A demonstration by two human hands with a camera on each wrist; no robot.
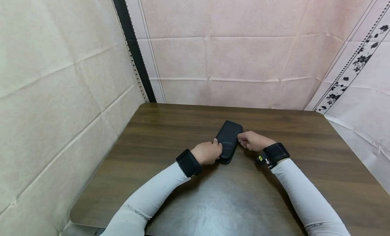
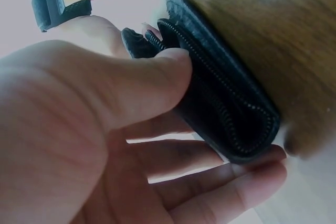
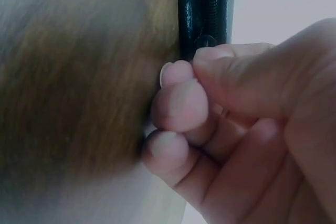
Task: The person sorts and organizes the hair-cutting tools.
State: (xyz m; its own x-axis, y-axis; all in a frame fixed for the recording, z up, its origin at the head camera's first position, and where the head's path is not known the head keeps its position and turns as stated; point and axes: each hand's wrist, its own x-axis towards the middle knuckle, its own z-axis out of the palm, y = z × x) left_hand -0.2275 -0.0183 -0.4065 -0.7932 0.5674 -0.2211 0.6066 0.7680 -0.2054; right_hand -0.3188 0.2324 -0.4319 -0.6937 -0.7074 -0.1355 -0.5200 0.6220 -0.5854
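Right hand point(image 1: 251, 140): thumb and forefinger pinched together at the zip edge of the flat black leather zip-around case point(image 1: 228, 140), apparently on the zip pull, which the fingers point(image 3: 181, 103) hid. Left hand point(image 1: 208, 152): thumb curled over the case's near end, fingers beneath, grasping it where it lay mid-way across the dark wood-grain table point(image 1: 170, 124). Handling judgement: the left grip ought to stay firm near the corner so the pull can travel along the teeth without twisting the case.

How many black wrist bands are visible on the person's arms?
2. One black wrist band is on the left arm, beside the left hand; the other band is on the right arm, behind the right hand.
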